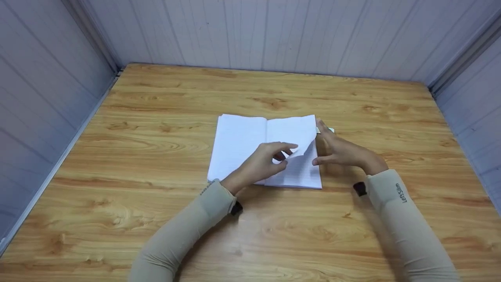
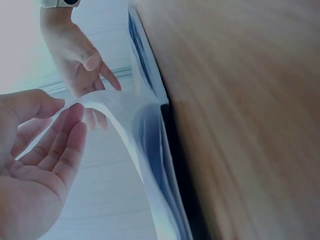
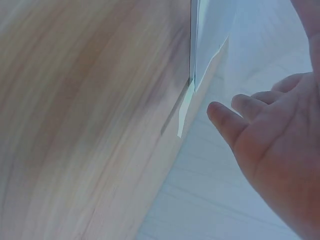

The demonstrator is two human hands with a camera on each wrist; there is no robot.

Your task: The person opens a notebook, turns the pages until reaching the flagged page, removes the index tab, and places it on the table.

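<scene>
A notebook [image 1: 239, 143] with ruled white pages lies open on the wooden table. My left hand [image 1: 266, 160] pinches the lower corner of a right-hand page [image 1: 293, 129] between thumb and fingers. That page curves up off the pages beneath, and the left wrist view shows its bend. Beside the notebook's right edge is my right hand [image 1: 346, 153], its fingers extended and thumb apart, holding nothing. A pale paper slip [image 3: 185, 110] sticks out from the notebook's edge near the right hand; in the head view the fingers partly cover it.
The wood-grain table [image 1: 156, 156] reaches back to a white panelled wall [image 1: 242, 35]. Similar panels stand on the left and right sides. Both forearms wear beige sleeves [image 1: 191, 219], with a dark device [image 1: 236, 208] at each wrist.
</scene>
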